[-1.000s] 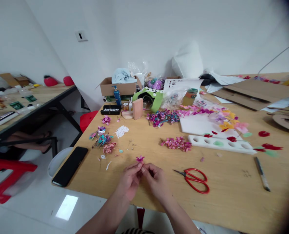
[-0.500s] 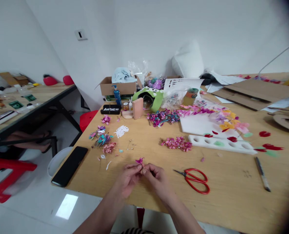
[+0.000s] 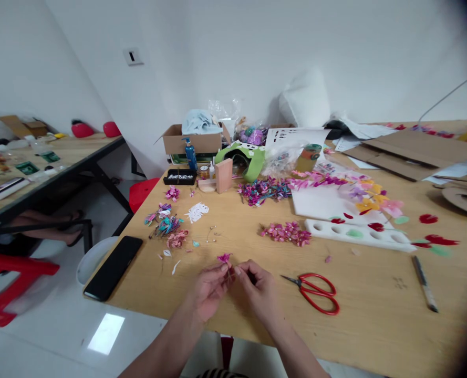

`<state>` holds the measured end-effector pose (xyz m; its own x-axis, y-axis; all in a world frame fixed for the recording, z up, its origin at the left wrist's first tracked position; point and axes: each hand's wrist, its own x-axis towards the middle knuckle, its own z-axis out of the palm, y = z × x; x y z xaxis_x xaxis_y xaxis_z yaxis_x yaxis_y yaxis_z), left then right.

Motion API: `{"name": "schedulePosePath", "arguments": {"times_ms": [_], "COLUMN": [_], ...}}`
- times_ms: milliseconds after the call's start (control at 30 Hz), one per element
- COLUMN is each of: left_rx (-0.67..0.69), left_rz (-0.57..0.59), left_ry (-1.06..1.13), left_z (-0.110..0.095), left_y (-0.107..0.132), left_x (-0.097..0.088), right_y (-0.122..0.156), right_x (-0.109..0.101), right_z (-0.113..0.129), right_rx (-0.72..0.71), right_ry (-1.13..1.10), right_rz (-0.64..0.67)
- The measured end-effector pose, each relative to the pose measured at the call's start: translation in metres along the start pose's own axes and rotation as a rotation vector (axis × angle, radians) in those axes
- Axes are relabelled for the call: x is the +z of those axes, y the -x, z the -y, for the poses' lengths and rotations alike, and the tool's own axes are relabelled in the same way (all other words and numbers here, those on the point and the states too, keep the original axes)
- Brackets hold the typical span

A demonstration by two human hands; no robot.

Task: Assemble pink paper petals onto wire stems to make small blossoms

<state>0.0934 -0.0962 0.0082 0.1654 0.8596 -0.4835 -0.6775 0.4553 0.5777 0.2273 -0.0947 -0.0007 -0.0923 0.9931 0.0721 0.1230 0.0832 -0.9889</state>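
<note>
Close to the table's front edge, my left hand (image 3: 209,291) pinches a small magenta artificial flower (image 3: 224,258) between thumb and fingers, petals pointing up and away. Just to its right, my right hand (image 3: 256,286) is closed in a pinch by the flower's thin stem; what its fingertips grip is too fine to make out. Red-handled scissors (image 3: 318,291) lie right of my right hand. Beyond the hands are a cluster of pink flowers (image 3: 286,233), a few thin beaded stems (image 3: 212,234) and a white petal-shaped piece (image 3: 175,268).
A black phone (image 3: 113,269) lies at the table's left edge, a brush (image 3: 425,283) at the right. Piles of coloured petals (image 3: 168,226) sit to the left. Behind are a white foam block (image 3: 359,234), a pink block (image 3: 224,176) and a cardboard box (image 3: 174,139).
My right hand has moved slightly right, leaving a small gap from the left. My left hand still holds the flower, which has tilted a little.
</note>
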Motion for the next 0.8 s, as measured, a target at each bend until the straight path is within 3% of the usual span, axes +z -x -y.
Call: {"name": "schedulePosePath", "arguments": {"times_ms": [200,367,600,800], "left_rx": [-0.037,0.082,0.429,0.474], "left_rz": [-0.111,-0.24,-0.292,-0.259], "left_ry": [0.247,0.312,0.015,-0.173], "left_z": [0.006,0.01,0.018,0.017], "left_y": [0.001,-0.002,-0.018,-0.024], "left_x": [0.015,0.029,0.019,0.001], "right_y": [0.007,0.013,0.019,0.01], "right_x": [0.012,0.024,0.024,0.01], "right_z": [-0.005,-0.011,-0.014,-0.013], "right_rx": [-0.103,-0.246,-0.412,-0.371], "right_ry": [0.065,0.167,0.29,0.275], "right_rz": [-0.066,-0.065,-0.011,-0.086]}}
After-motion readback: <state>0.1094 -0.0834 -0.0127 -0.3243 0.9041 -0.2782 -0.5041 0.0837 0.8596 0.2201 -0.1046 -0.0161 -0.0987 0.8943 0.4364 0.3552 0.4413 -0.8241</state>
